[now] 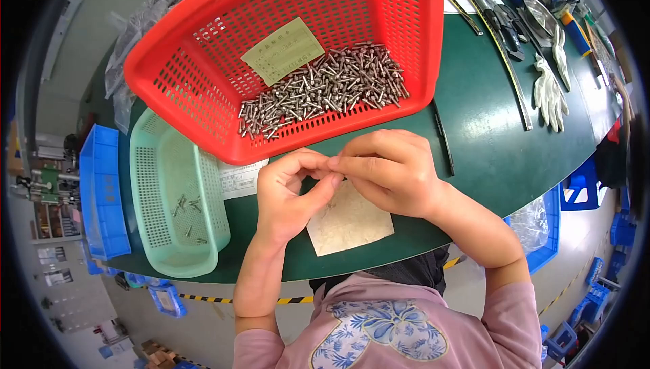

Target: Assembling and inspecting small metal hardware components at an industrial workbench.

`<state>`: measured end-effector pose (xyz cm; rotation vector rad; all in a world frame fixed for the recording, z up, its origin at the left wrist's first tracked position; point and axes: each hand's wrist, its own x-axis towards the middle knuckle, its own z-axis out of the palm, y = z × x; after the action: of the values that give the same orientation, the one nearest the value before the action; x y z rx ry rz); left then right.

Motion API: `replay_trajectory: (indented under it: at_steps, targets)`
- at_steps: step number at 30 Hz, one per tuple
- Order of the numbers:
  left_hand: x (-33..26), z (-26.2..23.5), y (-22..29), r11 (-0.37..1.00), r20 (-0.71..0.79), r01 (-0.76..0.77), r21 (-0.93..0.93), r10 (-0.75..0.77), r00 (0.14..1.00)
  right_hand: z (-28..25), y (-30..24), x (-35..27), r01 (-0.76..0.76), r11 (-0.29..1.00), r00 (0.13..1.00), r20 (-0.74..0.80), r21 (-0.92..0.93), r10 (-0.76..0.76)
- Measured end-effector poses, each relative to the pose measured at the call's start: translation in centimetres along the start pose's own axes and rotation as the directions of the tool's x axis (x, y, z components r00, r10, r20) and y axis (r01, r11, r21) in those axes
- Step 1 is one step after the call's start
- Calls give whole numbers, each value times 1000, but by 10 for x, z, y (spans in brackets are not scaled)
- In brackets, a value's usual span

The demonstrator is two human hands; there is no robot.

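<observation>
On the dark green table (487, 139), beyond the red perforated plastic basket (203, 71) holding small metal pins (325, 88), your left hand (288, 196) and right hand (389, 172) meet fingertip to fingertip above a beige square sheet (352, 223), pinching something too small to identify.

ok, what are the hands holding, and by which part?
Left hand and right hand pinch together at their fingertips over the beige square pad. Whatever sits between them is hidden; can't tell.
</observation>
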<state>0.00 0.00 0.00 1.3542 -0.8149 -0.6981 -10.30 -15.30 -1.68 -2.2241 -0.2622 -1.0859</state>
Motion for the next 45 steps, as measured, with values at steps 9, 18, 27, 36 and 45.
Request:
replay_trajectory:
  at_steps: [9, 18, 27, 36, 45]
  targets:
    - [-5, -7, 3, 935, 10, 131, -329, -135, 991, -1, -13, 4, -244, 956, 965, -57, 164, 256]
    - [-7, -2, 3, 963, -46, 74, -259, -89, 995, -3, -16, 2, -407, 861, 906, 15, 304, 423]
    - [-6, -5, 6, 982, -56, 110, -155, -120, 991, -1, -16, 1, -413, 869, 911, 96, 274, 402]
    - [-7, -4, 8, 965, -25, 199, -168, -206, 978, -5, -19, 0, -447, 869, 888, 217, 210, 405]
    - [-3, 8, 7, 892, -25, -301, 337, 328, 944, -13, -23, 4, -773, 123, 519, 508, 623, 687]
